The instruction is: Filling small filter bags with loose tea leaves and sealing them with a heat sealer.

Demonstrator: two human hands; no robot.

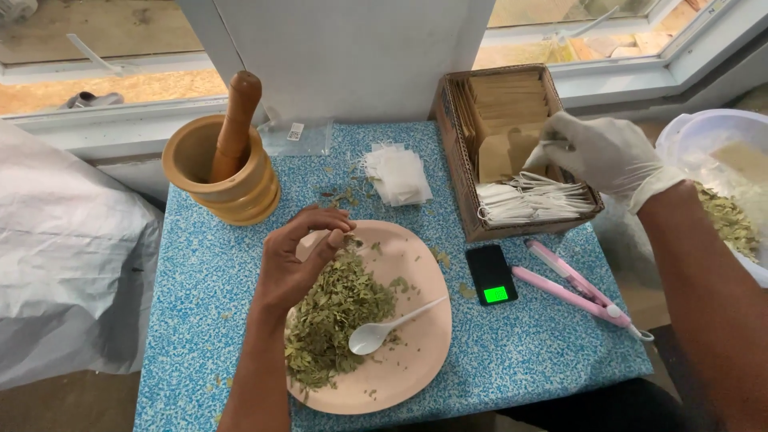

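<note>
My bare left hand (300, 260) hovers over a round pink plate (428, 264), thumb and forefinger pinched together at the top of a heap of dried green leaves (336, 312). A white plastic spoon (388, 326) lies on the plate beside the heap. My right hand (600, 156), in a white glove, reaches into a brown cardboard box (454, 160). Its fingertips are closed on the edge of a brown paper pouch (508, 152). More pouches (504, 100) stand behind it, and white stringed bags (528, 200) lie in the box's front.
A wooden mortar (220, 180) with a pestle (236, 120) stands at the back left of the blue speckled table (204, 264). A stack of white filter bags (398, 174), a small black scale (491, 274) and a pink clamp tool (576, 288) lie nearby. A white bowl (712, 132) sits at right.
</note>
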